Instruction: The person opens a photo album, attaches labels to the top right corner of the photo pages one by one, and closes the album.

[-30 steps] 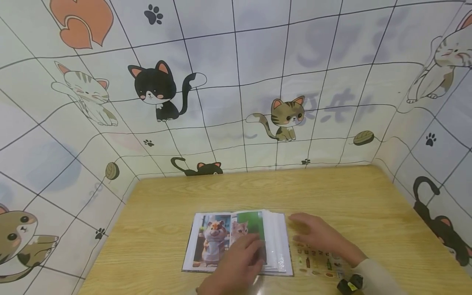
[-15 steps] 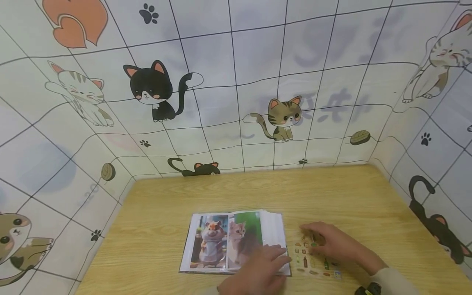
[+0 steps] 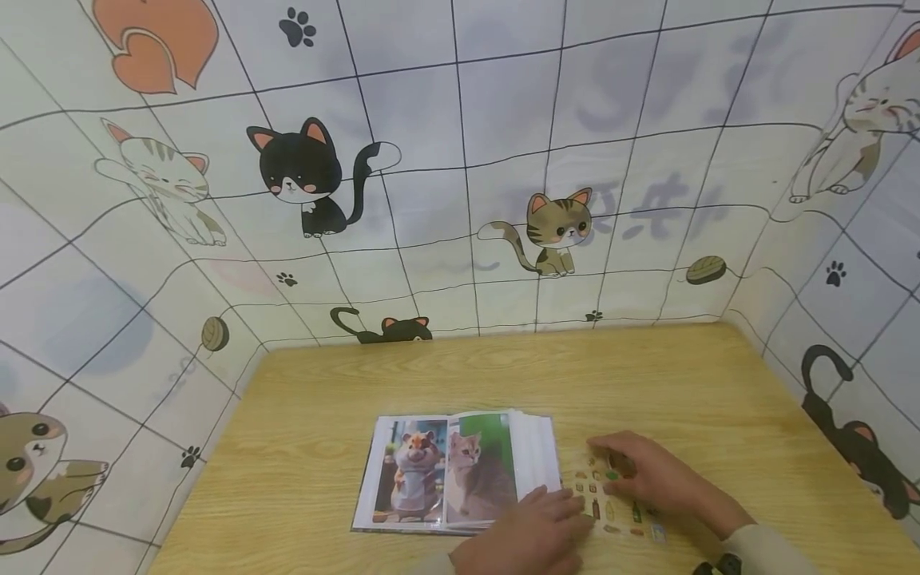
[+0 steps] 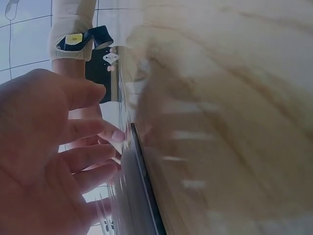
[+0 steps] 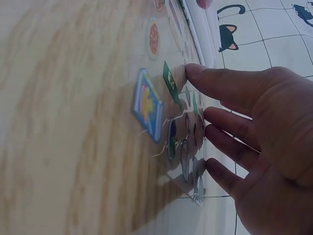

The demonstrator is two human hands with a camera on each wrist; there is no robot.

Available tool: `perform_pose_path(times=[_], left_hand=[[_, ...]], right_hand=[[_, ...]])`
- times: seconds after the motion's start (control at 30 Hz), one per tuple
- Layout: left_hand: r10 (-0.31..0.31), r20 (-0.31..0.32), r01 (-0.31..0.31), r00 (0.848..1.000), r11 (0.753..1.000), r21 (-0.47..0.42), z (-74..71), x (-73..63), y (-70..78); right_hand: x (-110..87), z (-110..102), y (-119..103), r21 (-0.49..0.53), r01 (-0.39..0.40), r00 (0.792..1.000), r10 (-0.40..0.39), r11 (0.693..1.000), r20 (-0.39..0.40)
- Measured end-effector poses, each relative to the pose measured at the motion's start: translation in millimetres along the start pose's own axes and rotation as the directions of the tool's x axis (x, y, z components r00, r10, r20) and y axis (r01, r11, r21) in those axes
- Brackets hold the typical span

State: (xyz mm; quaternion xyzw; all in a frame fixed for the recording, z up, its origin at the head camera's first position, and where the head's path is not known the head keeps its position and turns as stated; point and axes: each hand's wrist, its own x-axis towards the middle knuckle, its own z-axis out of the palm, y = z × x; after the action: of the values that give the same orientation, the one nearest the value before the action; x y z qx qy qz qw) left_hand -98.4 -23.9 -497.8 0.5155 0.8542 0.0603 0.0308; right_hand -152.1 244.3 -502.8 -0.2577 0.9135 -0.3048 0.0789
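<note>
A photo album (image 3: 533,447) lies spread on the table, a hamster picture (image 3: 411,479) on its left page and a cat picture (image 3: 480,471) on its right. To its right is a clear sheet of small stickers (image 3: 609,511), printed with bottles and food. My left hand (image 3: 528,533) lies over the album's lower right corner, its relaxed fingers reaching to the sheet's left edge. My right hand (image 3: 657,481) is over the upper right of the sheet; in the right wrist view its thumb and fingertips (image 5: 195,72) rest on the sheet, slightly apart. A blue-edged sticker (image 5: 148,105) shows there.
The wooden table (image 3: 316,399) is enclosed by white walls (image 3: 431,200) printed with cartoon cats and grid lines. Bare wood shows behind and left of the album. A dark strap (image 3: 719,564) circles the right wrist.
My left hand has slid right, off the cat picture, to the sticker sheet's left edge. My right hand has come from beside the album's edge onto the sheet. The album stays put.
</note>
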Motion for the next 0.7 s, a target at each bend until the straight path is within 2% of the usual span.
perform_pose_path(times=[0.33,0.53,0.7], left_hand=[[-0.045,0.132,0.039,0.99,0.998,0.045,0.7,9.3,5.1],[-0.059,0.159,0.052,0.986,0.998,0.043,2.1,10.8,5.0],[-0.069,0.173,0.062,0.982,0.997,0.043,1.5,11.0,5.8]], right_hand=[[4.0,2,5,0.044,-0.022,1.0,0.023,0.999,-0.015],[3.6,2,7,0.021,0.031,0.999,-0.03,0.999,-0.03],[3.4,3,7,0.002,0.038,0.998,-0.038,0.999,-0.04]])
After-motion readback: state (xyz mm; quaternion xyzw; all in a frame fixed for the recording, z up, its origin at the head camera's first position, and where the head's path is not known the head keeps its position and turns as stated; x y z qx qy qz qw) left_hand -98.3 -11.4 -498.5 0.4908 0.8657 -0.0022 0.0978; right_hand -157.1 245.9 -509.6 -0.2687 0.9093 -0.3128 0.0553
